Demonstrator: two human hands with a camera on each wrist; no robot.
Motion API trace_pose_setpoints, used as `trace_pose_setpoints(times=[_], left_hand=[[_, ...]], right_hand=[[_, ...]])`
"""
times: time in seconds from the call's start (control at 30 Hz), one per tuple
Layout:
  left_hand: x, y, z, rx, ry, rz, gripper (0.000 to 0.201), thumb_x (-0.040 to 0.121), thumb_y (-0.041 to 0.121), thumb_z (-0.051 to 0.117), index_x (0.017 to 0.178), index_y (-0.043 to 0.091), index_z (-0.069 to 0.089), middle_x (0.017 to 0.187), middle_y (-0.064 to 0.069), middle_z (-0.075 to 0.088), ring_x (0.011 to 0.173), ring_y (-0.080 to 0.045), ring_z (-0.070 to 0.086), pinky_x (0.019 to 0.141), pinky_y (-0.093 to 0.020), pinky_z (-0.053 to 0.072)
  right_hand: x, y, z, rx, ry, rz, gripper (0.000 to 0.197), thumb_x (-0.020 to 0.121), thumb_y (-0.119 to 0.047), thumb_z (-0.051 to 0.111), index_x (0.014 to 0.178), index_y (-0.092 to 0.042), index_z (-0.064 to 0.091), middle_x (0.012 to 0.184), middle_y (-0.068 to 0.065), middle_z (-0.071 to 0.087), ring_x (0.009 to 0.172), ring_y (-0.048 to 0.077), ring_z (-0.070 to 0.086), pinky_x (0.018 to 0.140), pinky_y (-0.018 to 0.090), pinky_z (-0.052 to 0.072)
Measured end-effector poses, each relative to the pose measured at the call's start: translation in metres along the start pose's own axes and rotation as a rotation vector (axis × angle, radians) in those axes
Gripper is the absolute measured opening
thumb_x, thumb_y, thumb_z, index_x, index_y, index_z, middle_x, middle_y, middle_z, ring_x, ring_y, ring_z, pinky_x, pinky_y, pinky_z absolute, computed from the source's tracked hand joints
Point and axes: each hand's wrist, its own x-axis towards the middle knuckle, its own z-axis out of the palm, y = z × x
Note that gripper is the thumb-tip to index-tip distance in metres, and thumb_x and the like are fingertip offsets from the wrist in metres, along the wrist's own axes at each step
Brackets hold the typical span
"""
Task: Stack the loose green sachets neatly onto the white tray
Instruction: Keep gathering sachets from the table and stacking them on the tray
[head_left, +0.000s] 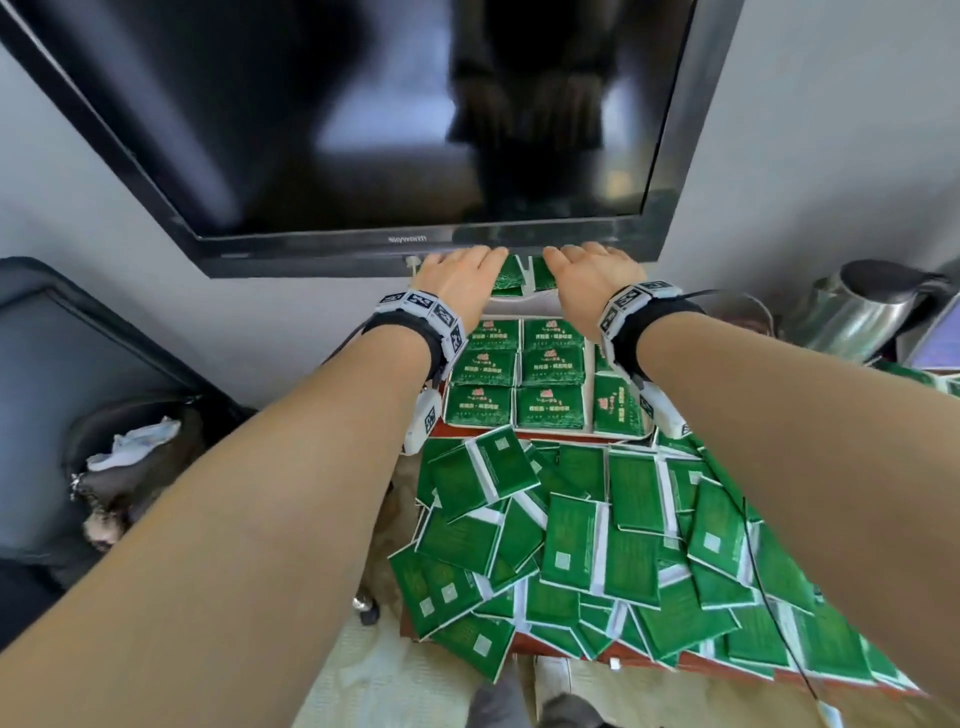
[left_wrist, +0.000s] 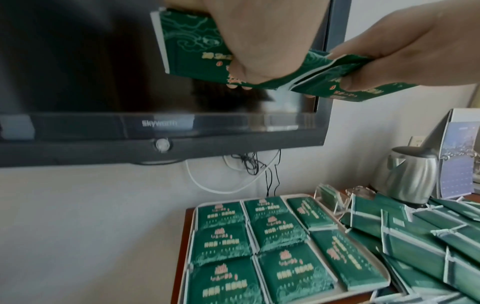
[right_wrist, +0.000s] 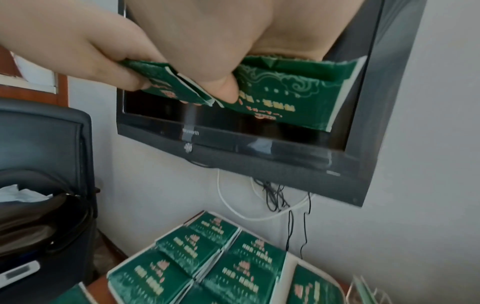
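Item: green sachets, two small held bundles. Left hand (head_left: 464, 278) pinches one bundle (left_wrist: 197, 47), thumb on the printed face, fingertips showing under the lower edge. Right hand (head_left: 592, 280) pinches the second bundle (right_wrist: 288, 98) the same way. The grip of each hand is clenched on its own bundle. In the wrist views the inner edges of the two bundles nearly meet between the hands.

Position: both bundles are held up over the far end of the white tray (left_wrist: 192, 234), in front of the television (head_left: 363, 130).

Orientation: printed faces turned down toward the wrists, white sealed edges outward; the long axis cannot be told.

On the tray: sachet stacks (head_left: 514, 374) in neat rows, printed faces up.

On the table (head_left: 691, 662): loose sachets (head_left: 582, 540), overlapping, lying at mixed angles, on the near side of the tray.

Also: steel kettle (head_left: 857, 312), right of the tray.
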Motion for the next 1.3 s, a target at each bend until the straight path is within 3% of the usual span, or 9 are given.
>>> trace_pose_setpoints(times=[0.13, 0.3, 0.47, 0.6, 0.77, 0.93, 1.3], left_hand=[[0.005, -0.007, 0.066, -0.084, -0.07, 0.03, 0.076, 0.089, -0.004, 0.053, 0.156, 0.016, 0.024, 0.158, -0.006, 0.037, 0.141, -0.027, 0.039, 0.113, -0.046, 0.032], [-0.008, 0.002, 0.156, -0.14, -0.256, 0.057, 0.081, 0.086, -0.008, 0.054, 0.157, 0.013, 0.02, 0.164, -0.008, 0.023, 0.148, -0.027, 0.029, 0.118, -0.048, 0.028], [-0.01, 0.009, 0.217, -0.168, -0.333, 0.106, 0.083, 0.086, -0.007, 0.054, 0.158, 0.013, 0.018, 0.167, -0.008, 0.012, 0.152, -0.026, 0.017, 0.121, -0.049, 0.022], [-0.001, 0.007, 0.243, -0.164, -0.352, 0.137, 0.096, 0.079, -0.009, 0.062, 0.159, 0.013, 0.014, 0.167, -0.009, 0.005, 0.153, -0.026, 0.012, 0.123, -0.051, 0.016], [0.013, 0.004, 0.26, -0.173, -0.334, 0.102, 0.088, 0.086, -0.01, 0.05, 0.16, 0.014, 0.01, 0.167, -0.011, -0.003, 0.154, -0.028, 0.008, 0.122, -0.055, 0.014], [0.015, 0.004, 0.277, -0.161, -0.34, 0.094, 0.096, 0.085, -0.004, 0.057, 0.161, 0.018, 0.003, 0.167, -0.008, -0.012, 0.154, -0.027, 0.001, 0.123, -0.055, 0.01], [0.021, -0.004, 0.295, -0.18, -0.322, 0.168, 0.088, 0.09, 0.028, 0.053, 0.16, 0.029, -0.002, 0.166, -0.003, -0.018, 0.154, -0.025, -0.006, 0.12, -0.062, 0.0]], right_hand=[[0.004, -0.01, 0.058, 0.037, -0.116, 0.026, 0.062, 0.086, -0.001, 0.047, 0.146, -0.008, 0.034, 0.145, 0.015, 0.046, 0.134, 0.034, 0.042, 0.111, 0.048, 0.036], [-0.008, -0.023, 0.147, 0.061, -0.359, 0.033, 0.079, 0.088, 0.008, 0.038, 0.159, -0.014, 0.011, 0.166, 0.013, 0.004, 0.152, 0.033, 0.012, 0.123, 0.049, 0.016], [-0.013, -0.03, 0.202, 0.056, -0.477, 0.046, 0.082, 0.09, 0.01, 0.035, 0.16, -0.016, 0.001, 0.166, 0.01, -0.013, 0.153, 0.03, -0.001, 0.124, 0.046, 0.007], [-0.008, -0.029, 0.23, 0.048, -0.482, 0.049, 0.085, 0.089, 0.011, 0.036, 0.16, -0.016, -0.002, 0.165, 0.011, -0.016, 0.153, 0.031, -0.004, 0.124, 0.047, 0.004], [0.007, -0.03, 0.244, 0.059, -0.443, 0.048, 0.084, 0.089, 0.009, 0.034, 0.159, -0.016, -0.003, 0.164, 0.013, -0.016, 0.153, 0.033, -0.004, 0.124, 0.048, 0.004], [0.016, -0.036, 0.255, 0.081, -0.403, 0.034, 0.075, 0.095, 0.001, 0.033, 0.159, -0.014, 0.0, 0.165, 0.014, -0.012, 0.153, 0.034, -0.002, 0.124, 0.049, 0.004], [0.023, -0.037, 0.276, 0.104, -0.328, 0.026, 0.082, 0.093, -0.007, 0.042, 0.16, -0.026, -0.001, 0.165, 0.011, -0.018, 0.152, 0.035, -0.008, 0.123, 0.053, 0.002]])
